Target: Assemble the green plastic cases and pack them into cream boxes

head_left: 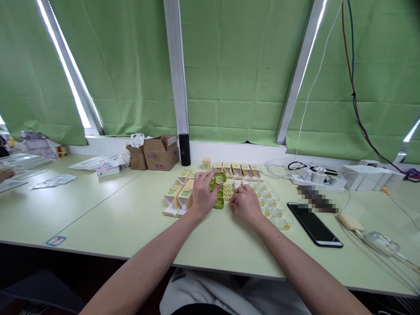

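Note:
My left hand (205, 192) pinches a small olive-green square case (220, 177), raised a little above the table. Below it other green cases (218, 203) lie in a column, partly covered by my fingers. Between my two hands sits a block of small yellow square pieces (227, 191). My right hand (246, 202) rests just right of them with its fingertips pressed together; whatever they may hold is hidden. Several clear plastic cups with yellow centres (279, 214) stand in rows beside that hand. Opened cardboard boxes with green labels (185, 197) stand left of my left hand.
More small boxes (236, 170) line up behind. A phone (315, 225), a power strip (316, 179) and loose cables are on the right. At the back left stand a brown carton (161, 153) and a black cylinder (184, 149). Clear plastic packages lie far left.

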`<action>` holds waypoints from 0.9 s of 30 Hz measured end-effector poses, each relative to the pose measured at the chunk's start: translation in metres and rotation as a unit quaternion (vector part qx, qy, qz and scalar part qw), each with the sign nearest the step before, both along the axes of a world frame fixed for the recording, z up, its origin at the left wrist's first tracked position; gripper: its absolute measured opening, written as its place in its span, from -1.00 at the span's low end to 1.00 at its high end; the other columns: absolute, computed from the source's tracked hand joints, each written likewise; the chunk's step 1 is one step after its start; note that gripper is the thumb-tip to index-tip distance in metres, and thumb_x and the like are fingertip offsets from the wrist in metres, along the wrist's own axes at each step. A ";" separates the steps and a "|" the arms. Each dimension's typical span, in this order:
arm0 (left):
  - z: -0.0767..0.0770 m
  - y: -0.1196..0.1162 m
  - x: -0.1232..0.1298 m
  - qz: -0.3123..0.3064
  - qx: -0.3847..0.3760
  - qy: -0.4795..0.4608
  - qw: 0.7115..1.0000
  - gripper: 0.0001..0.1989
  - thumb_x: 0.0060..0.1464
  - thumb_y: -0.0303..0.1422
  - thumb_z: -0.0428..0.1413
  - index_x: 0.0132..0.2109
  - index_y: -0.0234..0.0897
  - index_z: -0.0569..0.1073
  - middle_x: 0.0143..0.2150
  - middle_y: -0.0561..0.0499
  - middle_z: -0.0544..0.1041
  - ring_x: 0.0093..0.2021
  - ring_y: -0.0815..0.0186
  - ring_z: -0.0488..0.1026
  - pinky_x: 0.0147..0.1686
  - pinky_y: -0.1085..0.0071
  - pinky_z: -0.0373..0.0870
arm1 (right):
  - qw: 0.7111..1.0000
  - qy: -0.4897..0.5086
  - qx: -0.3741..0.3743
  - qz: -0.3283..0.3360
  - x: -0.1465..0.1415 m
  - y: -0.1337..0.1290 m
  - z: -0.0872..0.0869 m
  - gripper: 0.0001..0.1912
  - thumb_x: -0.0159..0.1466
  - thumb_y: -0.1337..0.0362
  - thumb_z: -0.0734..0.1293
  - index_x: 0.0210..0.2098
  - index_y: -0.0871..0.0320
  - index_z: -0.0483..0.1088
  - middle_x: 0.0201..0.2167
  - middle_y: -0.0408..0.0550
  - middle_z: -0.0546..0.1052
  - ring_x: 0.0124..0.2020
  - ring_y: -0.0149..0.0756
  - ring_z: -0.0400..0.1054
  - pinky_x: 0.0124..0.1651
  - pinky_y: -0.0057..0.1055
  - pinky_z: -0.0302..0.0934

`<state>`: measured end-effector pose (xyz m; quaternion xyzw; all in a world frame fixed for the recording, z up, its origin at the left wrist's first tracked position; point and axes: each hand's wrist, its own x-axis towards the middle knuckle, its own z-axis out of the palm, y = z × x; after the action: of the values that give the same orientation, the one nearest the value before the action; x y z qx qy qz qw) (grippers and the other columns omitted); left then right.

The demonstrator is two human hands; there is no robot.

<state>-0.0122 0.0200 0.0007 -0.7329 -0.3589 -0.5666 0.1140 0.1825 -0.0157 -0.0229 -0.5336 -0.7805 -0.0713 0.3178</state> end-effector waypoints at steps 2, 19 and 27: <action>0.000 -0.001 0.000 -0.003 0.005 0.000 1.000 -0.59 0.25 -0.35 0.26 0.21 -0.26 0.51 0.02 -0.16 0.61 0.04 0.04 0.40 0.08 0.08 0.42 | 1.000 -0.006 -0.006 -0.002 0.000 0.000 -0.001 -0.83 0.17 0.48 0.46 -0.45 0.08 0.60 -0.22 0.03 0.59 0.01 -0.05 0.29 0.11 -0.15 0.20; 0.002 -0.003 0.000 0.000 -0.001 0.008 1.000 -0.60 0.23 -0.35 0.26 0.20 -0.25 0.52 0.02 -0.16 0.61 0.05 0.03 0.40 0.08 0.07 0.43 | 0.999 -0.037 -0.021 -0.020 -0.002 -0.001 0.000 -0.88 0.20 0.42 0.48 -0.43 0.09 0.60 -0.19 0.04 0.60 0.05 -0.04 0.28 0.12 -0.17 0.17; -0.001 0.000 -0.001 0.001 -0.008 0.006 1.000 -0.59 0.24 -0.33 0.26 0.20 -0.24 0.52 0.03 -0.16 0.60 0.05 0.02 0.41 0.08 0.06 0.44 | 1.000 -0.014 0.023 -0.001 -0.003 -0.002 -0.001 -0.86 0.15 0.45 0.49 -0.42 0.06 0.62 -0.23 0.07 0.59 0.00 0.02 0.29 0.06 -0.08 0.24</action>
<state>-0.0128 0.0196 0.0002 -0.7370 -0.3629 -0.5593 0.1110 0.1791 -0.0174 -0.0235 -0.5259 -0.7825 -0.0965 0.3191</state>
